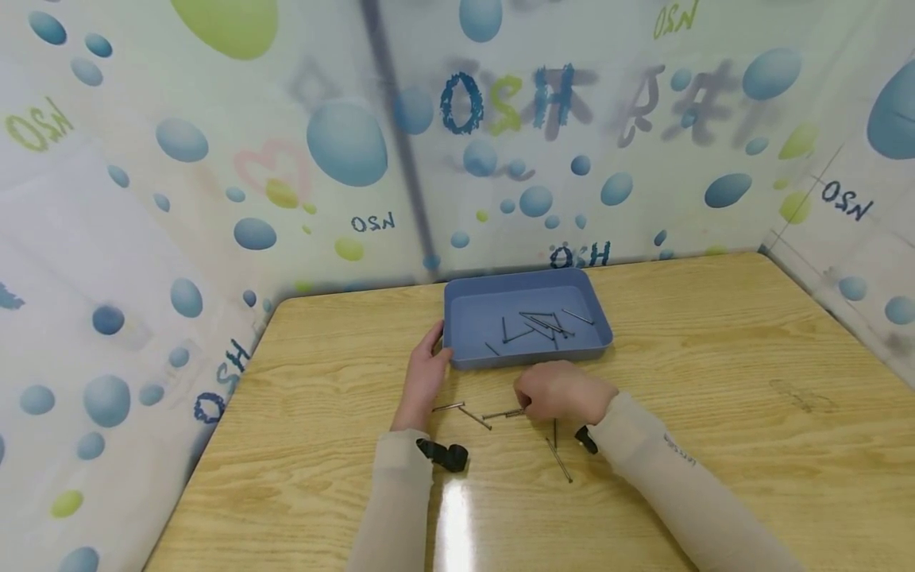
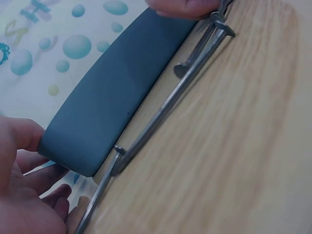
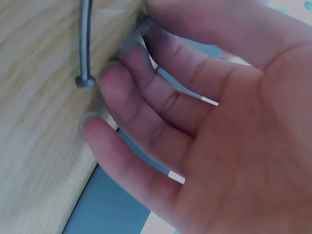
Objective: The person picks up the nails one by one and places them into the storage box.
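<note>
A shallow blue tray [image 1: 529,361] holds several loose steel nails [image 1: 546,324]. My left hand [image 1: 423,377] holds the tray's near left corner, thumb at the corner and fingers along the end wall. In front of the tray, my right hand [image 1: 561,391] is low over the table with curled fingers. A nail [image 3: 138,33] shows at its thumb and index fingertips, partly hidden by them. Two nails [image 1: 503,414] stick out to the left of that hand. More nails lie near the left wrist, one of them a slanted nail [image 1: 475,418].
Below the right hand lies another nail [image 1: 559,461] on the wooden table [image 1: 715,381], with one more partly beside the wrist. Patterned curtains [image 1: 343,238] stand close behind the tray and along both sides. Faint scribbles mark the table at right.
</note>
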Available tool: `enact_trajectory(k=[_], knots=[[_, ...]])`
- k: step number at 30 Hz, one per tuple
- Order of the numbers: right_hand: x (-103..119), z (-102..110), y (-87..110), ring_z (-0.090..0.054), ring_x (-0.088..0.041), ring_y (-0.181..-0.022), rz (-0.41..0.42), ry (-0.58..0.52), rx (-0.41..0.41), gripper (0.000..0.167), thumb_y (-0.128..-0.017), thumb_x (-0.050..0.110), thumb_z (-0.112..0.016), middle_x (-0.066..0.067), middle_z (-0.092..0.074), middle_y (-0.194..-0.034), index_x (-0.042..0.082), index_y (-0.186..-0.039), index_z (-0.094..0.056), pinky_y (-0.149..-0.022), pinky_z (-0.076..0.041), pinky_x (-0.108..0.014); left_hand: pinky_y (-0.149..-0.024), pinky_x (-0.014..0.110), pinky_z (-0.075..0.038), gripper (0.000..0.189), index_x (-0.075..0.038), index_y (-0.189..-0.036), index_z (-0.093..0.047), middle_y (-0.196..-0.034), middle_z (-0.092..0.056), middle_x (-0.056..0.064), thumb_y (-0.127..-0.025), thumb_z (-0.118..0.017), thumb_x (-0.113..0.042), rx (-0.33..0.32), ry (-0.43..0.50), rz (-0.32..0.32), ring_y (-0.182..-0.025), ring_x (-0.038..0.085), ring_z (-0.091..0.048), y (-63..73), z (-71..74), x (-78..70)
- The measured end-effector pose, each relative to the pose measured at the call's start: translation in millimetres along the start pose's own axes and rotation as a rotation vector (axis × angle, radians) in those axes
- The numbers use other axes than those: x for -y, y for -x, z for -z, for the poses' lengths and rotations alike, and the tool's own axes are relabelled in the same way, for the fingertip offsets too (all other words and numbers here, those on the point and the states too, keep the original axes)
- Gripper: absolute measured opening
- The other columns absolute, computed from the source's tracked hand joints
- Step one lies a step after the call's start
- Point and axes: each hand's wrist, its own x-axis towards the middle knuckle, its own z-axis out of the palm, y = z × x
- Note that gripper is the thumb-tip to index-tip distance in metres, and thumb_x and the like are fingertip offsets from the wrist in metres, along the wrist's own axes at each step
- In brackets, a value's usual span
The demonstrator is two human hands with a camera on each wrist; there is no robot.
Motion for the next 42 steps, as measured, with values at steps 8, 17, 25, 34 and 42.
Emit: enact_trajectory(k=[8, 17, 25, 34, 42], knots=[[-3, 3, -0.5, -0.038, -0.008, -0.053, 0.001, -0.003, 0.051, 0.020, -0.079, 0.008, -0.055, 0.009, -0.047, -0.060, 0.022, -0.064, -0.054, -0.051, -0.033, -0.025, -0.102, 0.035, -0.026, 0.052, -0.018, -0.140, -0.031, -0.140, -0.031, -0.008, -0.091, -0.045, -0.013, -0.003, 0.005, 0.007, -0.129, 0.012, -0.024, 0.7, 0.5, -0.7], [-6, 5, -0.5, -0.042, -0.009, -0.058, 0.003, -0.060, 0.031, 0.015, -0.078, 0.009, -0.056, 0.008, -0.051, -0.067, 0.022, -0.072, -0.055, -0.054, -0.035, -0.027, -0.102, 0.036, -0.025, 0.052, -0.017, -0.140, -0.031, -0.141, -0.030, -0.006, -0.091, -0.045, -0.012, 0.002, 0.013, 0.003, -0.130, 0.013, -0.023, 2.3, 1.2, -0.9], [-14, 13, -0.5, -0.051, -0.007, -0.067, 0.080, -0.144, -0.023, 0.008, -0.080, 0.013, -0.062, 0.012, -0.057, -0.076, 0.020, -0.080, -0.066, -0.067, -0.043, -0.028, -0.102, 0.036, -0.025, 0.052, -0.017, -0.140, -0.032, -0.141, -0.031, -0.005, -0.090, -0.045, -0.011, -0.009, 0.017, 0.006, -0.130, 0.014, -0.023, 2.4, 1.2, -1.8], [-24, 14, -3.7, -0.052, -0.005, -0.060, 0.148, -0.257, -0.033, 0.019, -0.085, 0.013, -0.056, 0.010, -0.057, -0.068, 0.017, -0.103, -0.061, -0.062, -0.044, -0.027, -0.101, 0.037, -0.026, 0.051, -0.017, -0.140, -0.032, -0.141, -0.031, -0.005, -0.091, -0.044, -0.011, -0.002, 0.013, 0.003, -0.130, 0.014, -0.024, 2.1, 1.5, -3.6], [-35, 17, -3.0, -0.047, -0.007, -0.055, 0.200, -0.321, -0.140, 0.019, -0.089, 0.013, -0.046, 0.005, -0.056, -0.069, 0.016, -0.101, -0.061, -0.059, -0.042, -0.028, -0.102, 0.037, -0.025, 0.051, -0.016, -0.140, -0.033, -0.141, -0.031, -0.004, -0.090, -0.045, -0.010, -0.005, 0.025, 0.003, -0.130, 0.015, -0.023, 2.5, 0.6, -4.9]])
